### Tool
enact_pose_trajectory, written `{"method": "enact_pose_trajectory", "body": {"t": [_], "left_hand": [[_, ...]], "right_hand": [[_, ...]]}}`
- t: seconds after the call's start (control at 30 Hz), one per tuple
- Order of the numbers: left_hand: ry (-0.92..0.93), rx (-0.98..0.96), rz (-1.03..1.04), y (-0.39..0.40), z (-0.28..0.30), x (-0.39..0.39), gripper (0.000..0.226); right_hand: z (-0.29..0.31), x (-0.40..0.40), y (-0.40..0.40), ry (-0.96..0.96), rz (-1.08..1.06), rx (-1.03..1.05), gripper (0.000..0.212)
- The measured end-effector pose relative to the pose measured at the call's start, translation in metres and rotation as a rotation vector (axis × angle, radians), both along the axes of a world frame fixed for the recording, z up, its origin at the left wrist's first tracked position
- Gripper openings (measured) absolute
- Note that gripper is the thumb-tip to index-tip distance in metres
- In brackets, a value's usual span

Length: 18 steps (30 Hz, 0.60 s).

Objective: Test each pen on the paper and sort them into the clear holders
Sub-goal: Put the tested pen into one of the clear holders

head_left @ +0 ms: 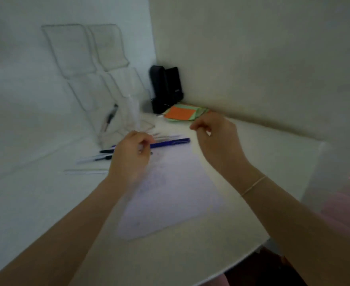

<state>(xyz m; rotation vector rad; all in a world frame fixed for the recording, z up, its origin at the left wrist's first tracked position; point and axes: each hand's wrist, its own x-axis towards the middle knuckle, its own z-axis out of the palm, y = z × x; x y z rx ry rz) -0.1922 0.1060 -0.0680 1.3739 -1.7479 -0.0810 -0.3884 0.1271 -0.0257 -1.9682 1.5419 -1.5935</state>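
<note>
A white sheet of paper [170,195] with faint scribbles lies in the middle of the table. My left hand [131,155] hovers over its top edge, fingers curled round a thin pale pen whose dark tip [151,153] shows to the right. A blue pen [170,142] lies just beyond that hand. My right hand [213,134] is raised to the right with fingertips pinched together; blur hides whether it holds anything. Clear holders [120,129] stand behind, one with a black pen [111,116] inside. Several more pens [99,158] lie to the left.
A black case [166,89] stands in the corner against the walls. Orange and green paper notes [181,113] lie beside it. More clear plastic pieces [83,50] lean on the left wall. The table's rounded edge [252,252] runs along the lower right.
</note>
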Motion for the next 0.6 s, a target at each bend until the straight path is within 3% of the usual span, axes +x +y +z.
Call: {"method": "enact_pose_trajectory", "body": {"t": [0.17, 0.3, 0.37, 0.53, 0.6], "left_hand": [[0.112, 0.037, 0.214, 0.004, -0.022, 0.082, 0.029], [0.309, 0.036, 0.281, 0.005, -0.041, 0.105, 0.027], [0.307, 0.002, 0.299, 0.001, -0.04, 0.108, 0.025], [0.315, 0.013, 0.282, -0.005, -0.042, 0.109, 0.023], [0.305, 0.017, 0.278, -0.006, -0.042, 0.111, 0.022]], "right_hand": [[-0.021, 0.093, -0.019, 0.162, 0.208, 0.304, 0.026], [-0.04, 0.148, -0.025, 0.285, 0.356, 0.443, 0.027], [-0.047, 0.169, -0.027, 0.367, 0.401, 0.496, 0.027], [-0.064, 0.204, -0.039, 0.621, 0.374, 0.397, 0.023], [-0.067, 0.207, -0.042, 0.633, 0.363, 0.351, 0.02]]}}
